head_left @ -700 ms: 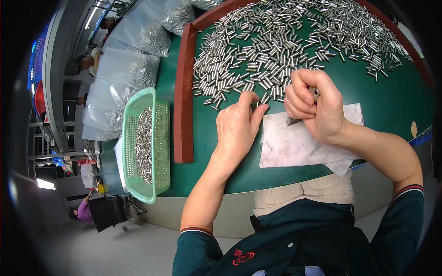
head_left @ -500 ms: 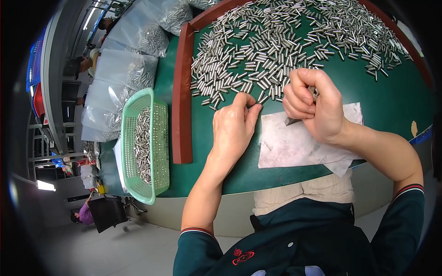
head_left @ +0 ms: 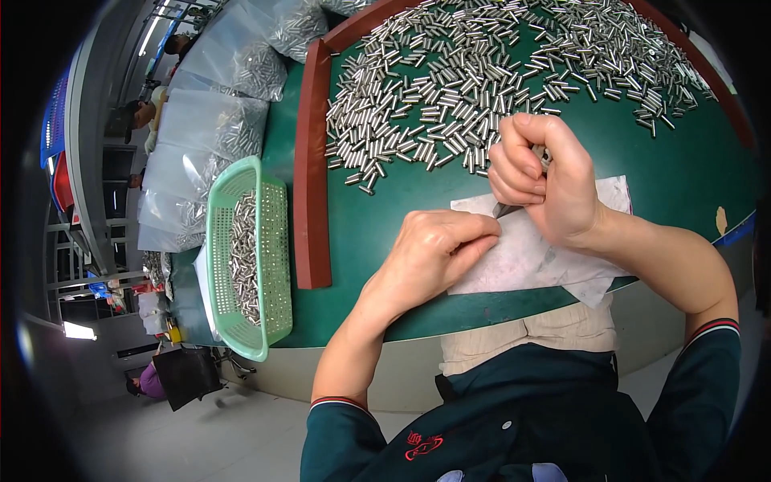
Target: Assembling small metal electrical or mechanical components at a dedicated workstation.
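My right hand is closed in a fist above a stained white cloth. From the lower side of that fist sticks out the tip of a dark pointed tool; the rest is hidden in the palm. My left hand reaches over the cloth's left edge, thumb and forefinger pinched together just below the tool's tip. Whatever those fingers hold is too small or hidden to make out. Beyond both hands, many short shiny metal pins lie spread over the green tabletop.
Left of my left arm stands a light green plastic basket with metal pins inside. A reddish-brown wooden rail edges the pins. Clear bags of pins line the far left. A person in purple is in the background.
My left hand has come away from the edge of the pins, moving right and nearer to me, to the tool's tip. My right hand has hardly moved.
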Action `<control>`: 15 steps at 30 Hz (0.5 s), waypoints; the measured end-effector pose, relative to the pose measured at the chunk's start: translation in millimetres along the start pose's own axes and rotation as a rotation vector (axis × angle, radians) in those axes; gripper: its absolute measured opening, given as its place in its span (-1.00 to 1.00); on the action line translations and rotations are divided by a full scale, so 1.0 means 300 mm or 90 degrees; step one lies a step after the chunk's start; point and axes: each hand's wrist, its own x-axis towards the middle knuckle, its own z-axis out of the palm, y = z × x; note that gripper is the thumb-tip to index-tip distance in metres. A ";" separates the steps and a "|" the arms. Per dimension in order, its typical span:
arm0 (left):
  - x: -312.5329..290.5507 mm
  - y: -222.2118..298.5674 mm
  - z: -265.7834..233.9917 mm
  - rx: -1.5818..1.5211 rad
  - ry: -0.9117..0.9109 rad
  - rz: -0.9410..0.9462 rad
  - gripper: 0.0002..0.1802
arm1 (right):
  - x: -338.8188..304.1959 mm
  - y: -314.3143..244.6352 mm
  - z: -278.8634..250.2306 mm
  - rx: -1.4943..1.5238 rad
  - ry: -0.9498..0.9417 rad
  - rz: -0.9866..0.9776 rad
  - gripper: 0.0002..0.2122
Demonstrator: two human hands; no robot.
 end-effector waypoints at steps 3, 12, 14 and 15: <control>-0.006 0.006 -0.002 -0.003 0.004 -0.017 -0.91 | 0.001 -0.003 0.005 -0.002 0.002 -0.004 -0.70; -0.006 0.015 -0.007 0.101 0.016 -0.141 -0.74 | 0.006 -0.005 0.006 -0.030 0.013 0.016 -0.65; -0.008 0.016 -0.005 0.111 0.022 -0.127 -0.73 | 0.006 -0.006 0.007 -0.028 0.016 0.016 -0.65; -0.008 0.016 -0.006 0.115 0.018 -0.131 -0.75 | 0.006 -0.006 0.005 -0.029 0.018 0.015 -0.65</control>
